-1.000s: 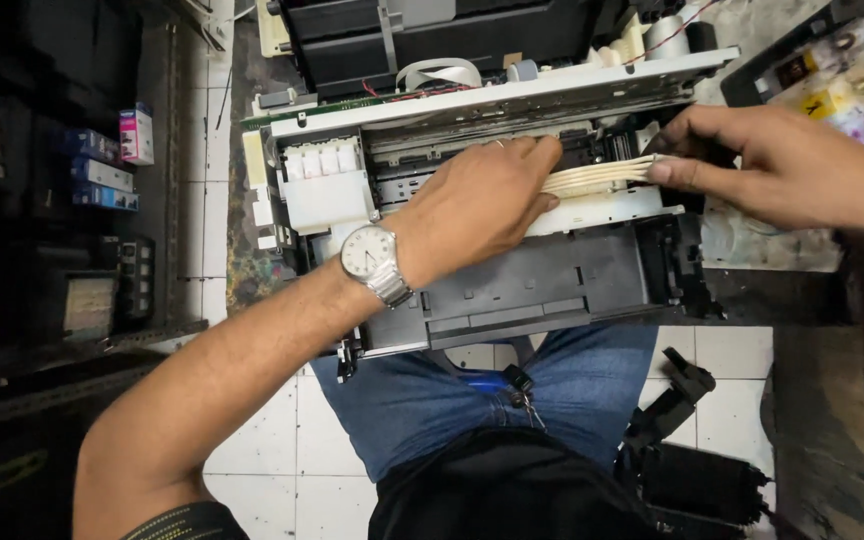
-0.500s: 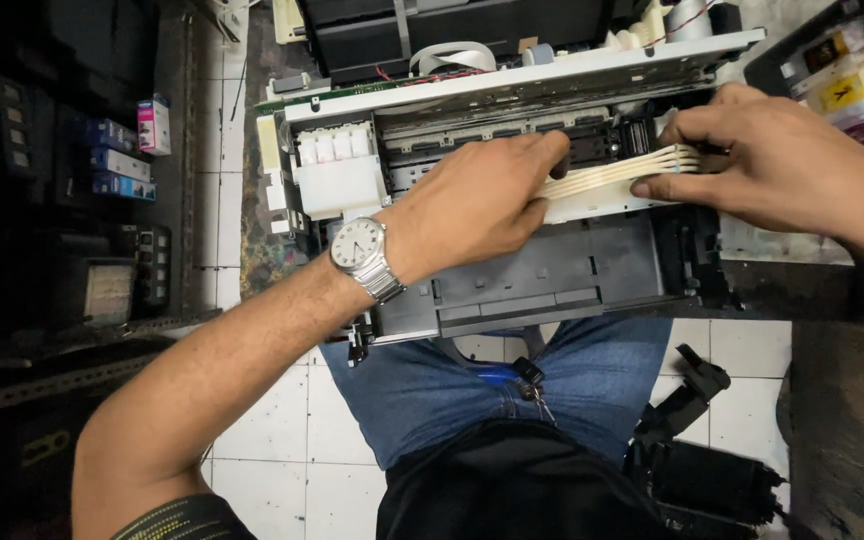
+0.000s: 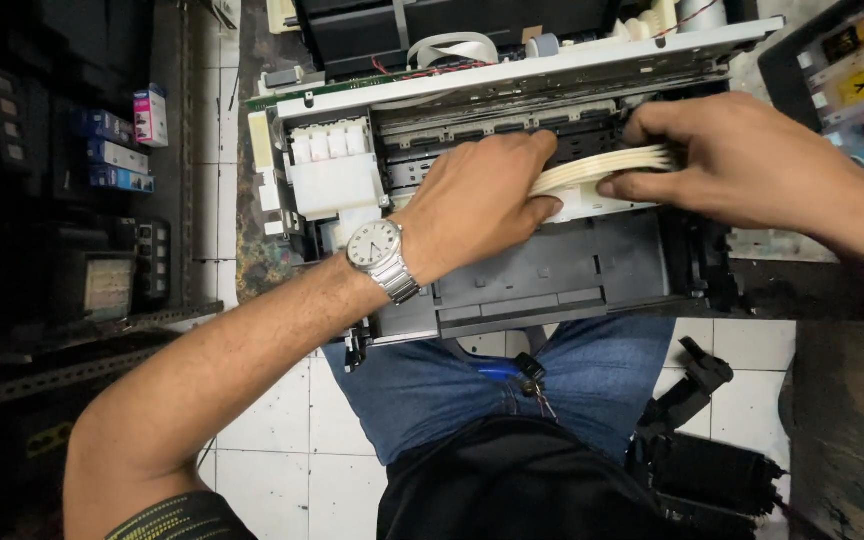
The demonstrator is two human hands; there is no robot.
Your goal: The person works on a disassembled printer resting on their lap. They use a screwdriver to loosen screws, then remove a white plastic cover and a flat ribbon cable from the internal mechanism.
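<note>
White floor tiles (image 3: 282,440) surround an opened printer (image 3: 512,180) on the person's lap. Inside it, a flat cream tube ribbon (image 3: 602,165) spans the carriage area. Left hand (image 3: 477,200) presses one end; right hand (image 3: 742,160) pinches the other. Keep the ribbon flat, untwisted, clear of the white ink block (image 3: 337,170) at the printer's left.

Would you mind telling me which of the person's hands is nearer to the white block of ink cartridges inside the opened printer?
Left. The left hand lies just right of the white cartridge block, gripping the cream ribbon of tubes; the right hand holds the ribbon's far end.
</note>
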